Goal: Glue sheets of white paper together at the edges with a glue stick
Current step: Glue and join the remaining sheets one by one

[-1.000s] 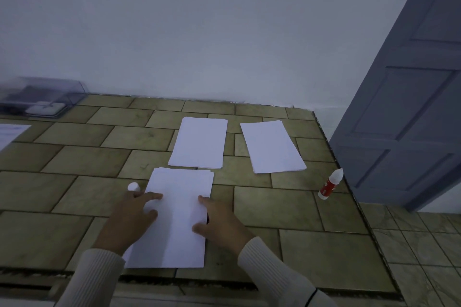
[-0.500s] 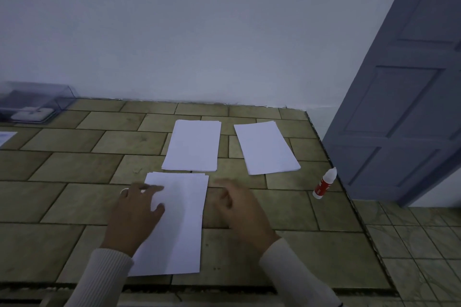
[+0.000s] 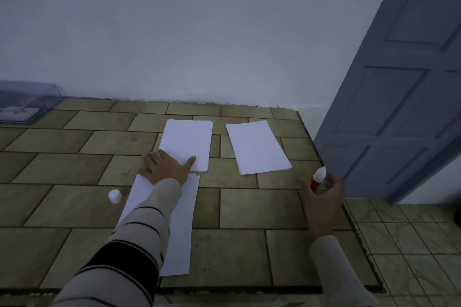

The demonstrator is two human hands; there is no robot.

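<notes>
From the head camera, your two hands are far apart. Your left hand (image 3: 167, 168) is stretched out flat, with fingers straight and spread. It rests on the near left corner of the middle stack (image 3: 189, 139) of white paper, and the thumb lies on the top sheet. Your right hand (image 3: 324, 192) is out by the right edge of the tabletop (image 3: 249, 209), near the blue door (image 3: 399, 107). Its thumb and fingers curl round the glue stick (image 3: 317, 178), which has a red body and a white tip that points up. The glue stick's white cap (image 3: 115, 196) sits alone on the tabletop, just left of the near sheet (image 3: 183, 227). That long white sheet lies close to you, partly under your left sleeve. Its far end almost meets the middle stack. Another pile, the right stack (image 3: 257, 147), lies apart, between the middle stack and the glue stick. A clear box (image 3: 25, 104) stands far off to the left by the wall. I think you are at the step of getting a fresh sheet and the glue ready. Next, you will likely need to slide only one sheet off the stack. Then bring the glue over and rub it along one edge. Press lightly so the thin paper does not wrinkle or slip.
</notes>
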